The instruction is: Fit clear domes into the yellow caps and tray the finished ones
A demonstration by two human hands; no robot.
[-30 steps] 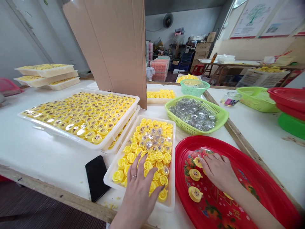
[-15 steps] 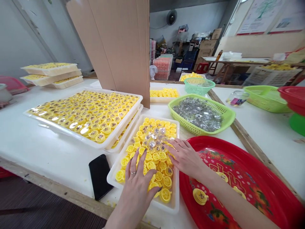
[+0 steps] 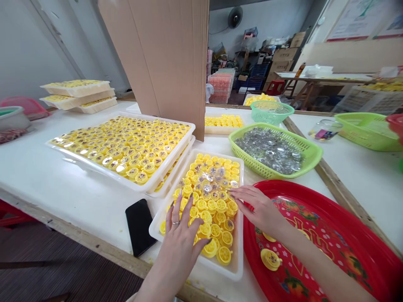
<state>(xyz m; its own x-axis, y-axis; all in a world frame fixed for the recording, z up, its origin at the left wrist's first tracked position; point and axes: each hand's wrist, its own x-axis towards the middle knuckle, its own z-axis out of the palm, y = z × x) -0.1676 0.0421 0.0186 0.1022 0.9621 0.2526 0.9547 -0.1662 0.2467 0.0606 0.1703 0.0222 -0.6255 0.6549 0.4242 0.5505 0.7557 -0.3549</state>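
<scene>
My left hand (image 3: 181, 237), a ring on one finger, lies flat with fingers spread on the yellow round caps (image 3: 217, 205) in the near end of a white tray (image 3: 234, 270). My right hand (image 3: 260, 207) rests at that tray's right rim, fingers stretched out toward the caps, wrist over a red oval platter (image 3: 330, 222). A few yellow caps (image 3: 270, 259) lie loose on the platter. The tray's far half holds caps topped with clear pieces.
A black phone (image 3: 139, 226) lies left of the tray. Behind are stacked white trays (image 3: 126, 147) of finished caps, an upright cardboard sheet (image 3: 166, 58), a green basket (image 3: 273, 149) of clear parts, more baskets and a jar (image 3: 324, 129).
My right hand left the red platter and moved left to the tray's edge, then drew back slightly. The left hand stayed on the caps. The view shifted left.
</scene>
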